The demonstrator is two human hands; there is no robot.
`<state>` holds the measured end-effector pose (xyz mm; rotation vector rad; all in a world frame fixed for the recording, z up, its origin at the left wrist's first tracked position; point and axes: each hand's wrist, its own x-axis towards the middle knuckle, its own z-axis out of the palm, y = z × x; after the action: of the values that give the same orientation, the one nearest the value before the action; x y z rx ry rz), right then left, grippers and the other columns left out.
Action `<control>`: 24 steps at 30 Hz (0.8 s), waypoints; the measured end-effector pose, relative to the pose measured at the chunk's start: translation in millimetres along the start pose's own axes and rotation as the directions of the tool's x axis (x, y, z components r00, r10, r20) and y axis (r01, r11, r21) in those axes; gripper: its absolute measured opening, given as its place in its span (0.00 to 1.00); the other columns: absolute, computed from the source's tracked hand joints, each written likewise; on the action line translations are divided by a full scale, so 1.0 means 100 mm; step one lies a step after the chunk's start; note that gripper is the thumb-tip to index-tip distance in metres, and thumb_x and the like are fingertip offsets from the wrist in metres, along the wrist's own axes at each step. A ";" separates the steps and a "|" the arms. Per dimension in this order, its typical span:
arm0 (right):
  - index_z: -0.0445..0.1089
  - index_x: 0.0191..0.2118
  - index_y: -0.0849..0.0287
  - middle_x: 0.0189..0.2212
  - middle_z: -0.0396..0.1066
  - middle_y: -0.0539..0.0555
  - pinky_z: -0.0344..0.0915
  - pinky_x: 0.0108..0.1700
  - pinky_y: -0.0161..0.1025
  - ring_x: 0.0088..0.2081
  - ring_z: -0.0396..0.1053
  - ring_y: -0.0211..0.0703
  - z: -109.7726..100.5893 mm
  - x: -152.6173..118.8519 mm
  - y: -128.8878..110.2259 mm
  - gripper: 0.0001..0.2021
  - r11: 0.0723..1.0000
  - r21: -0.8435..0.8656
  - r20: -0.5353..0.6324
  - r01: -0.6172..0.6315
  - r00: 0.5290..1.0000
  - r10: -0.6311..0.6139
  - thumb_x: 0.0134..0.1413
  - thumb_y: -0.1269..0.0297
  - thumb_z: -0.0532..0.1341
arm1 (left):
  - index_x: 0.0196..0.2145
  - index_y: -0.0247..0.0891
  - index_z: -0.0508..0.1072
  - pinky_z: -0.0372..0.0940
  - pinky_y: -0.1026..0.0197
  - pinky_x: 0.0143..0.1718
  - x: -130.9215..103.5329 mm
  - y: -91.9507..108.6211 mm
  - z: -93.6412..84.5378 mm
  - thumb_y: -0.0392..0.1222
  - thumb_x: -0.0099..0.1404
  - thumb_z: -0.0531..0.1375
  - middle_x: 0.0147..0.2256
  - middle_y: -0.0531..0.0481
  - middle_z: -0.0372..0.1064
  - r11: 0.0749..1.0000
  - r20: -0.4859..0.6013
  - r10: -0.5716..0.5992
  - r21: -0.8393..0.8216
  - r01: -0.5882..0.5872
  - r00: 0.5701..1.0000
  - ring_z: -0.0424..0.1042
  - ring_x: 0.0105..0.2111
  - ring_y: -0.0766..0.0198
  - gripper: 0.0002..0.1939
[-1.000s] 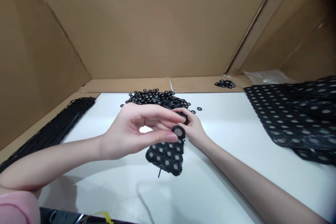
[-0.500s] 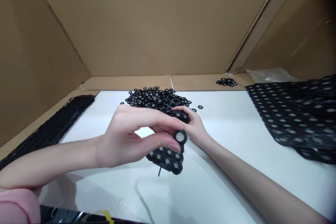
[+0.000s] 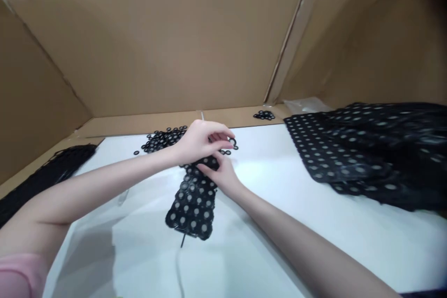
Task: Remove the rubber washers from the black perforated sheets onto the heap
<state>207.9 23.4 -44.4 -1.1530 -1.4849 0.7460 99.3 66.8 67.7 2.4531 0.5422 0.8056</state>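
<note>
A narrow black perforated sheet (image 3: 192,207), with rows of pale round holes, slants over the white tabletop. My right hand (image 3: 225,174) grips its far end, thumb on top and fingers partly hidden. Above that end, my left hand (image 3: 202,142) pinches a small black ring (image 3: 232,141) between thumb and fingertips. Behind my left hand lies a heap of black rings (image 3: 162,140), much of it covered by the hand. A thin dark rod (image 3: 183,240) sticks out from the sheet's near end.
A large black perforated sheet (image 3: 324,153) lies folded at the right. Dark netted strips (image 3: 45,181) lie along the left edge. A small cluster of rings (image 3: 264,115) sits on the cardboard ledge at the back. Cardboard walls (image 3: 150,51) enclose the white tabletop (image 3: 258,242).
My left hand has moved away from me with the ring, towards the ring heap, uncovering more of the narrow sheet. My right hand still holds the sheet. The view has turned rightward.
</note>
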 end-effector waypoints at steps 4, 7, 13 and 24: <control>0.71 0.39 0.56 0.40 0.76 0.52 0.66 0.49 0.44 0.42 0.72 0.45 -0.03 -0.01 -0.07 0.11 1.000 -0.021 0.025 -0.022 0.999 0.022 0.46 0.66 0.62 | 0.37 0.35 0.78 0.66 0.66 0.37 0.89 -0.61 0.51 0.37 0.58 0.63 0.34 0.47 0.76 0.967 0.033 -0.153 0.210 0.143 0.988 0.73 0.32 0.65 0.09; 0.71 0.40 0.54 0.40 0.76 0.50 0.66 0.48 0.44 0.42 0.73 0.45 -0.05 -0.02 -0.13 0.12 0.997 -0.031 0.019 -0.071 0.997 0.071 0.45 0.66 0.63 | 0.36 0.33 0.78 0.66 0.62 0.41 1.47 -0.93 0.86 0.35 0.57 0.62 0.33 0.46 0.76 0.953 0.027 -0.198 0.237 0.187 0.980 0.73 0.34 0.62 0.08; 0.71 0.42 0.56 0.41 0.76 0.53 0.68 0.48 0.44 0.44 0.73 0.49 -0.04 -0.02 -0.12 0.15 0.998 0.036 0.017 -0.045 0.999 0.045 0.44 0.68 0.62 | 0.46 0.31 0.71 0.67 0.56 0.46 2.18 -1.24 1.35 0.38 0.61 0.62 0.41 0.43 0.72 0.929 0.072 -0.299 0.250 0.273 0.952 0.72 0.40 0.61 0.15; 0.72 0.29 0.59 0.33 0.77 0.52 0.70 0.41 0.41 0.40 0.74 0.54 0.02 0.02 -0.03 0.09 0.980 0.184 -0.010 -0.070 0.997 0.073 0.36 0.71 0.59 | 0.51 0.34 0.66 0.68 0.50 0.46 2.62 -1.47 1.69 0.45 0.67 0.56 0.49 0.43 0.66 0.907 0.082 -0.263 0.360 0.218 0.961 0.69 0.46 0.58 0.17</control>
<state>205.5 24.1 -41.7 -1.0738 -1.3360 0.9015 370.7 260.0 -20.6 2.6569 0.9900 0.4769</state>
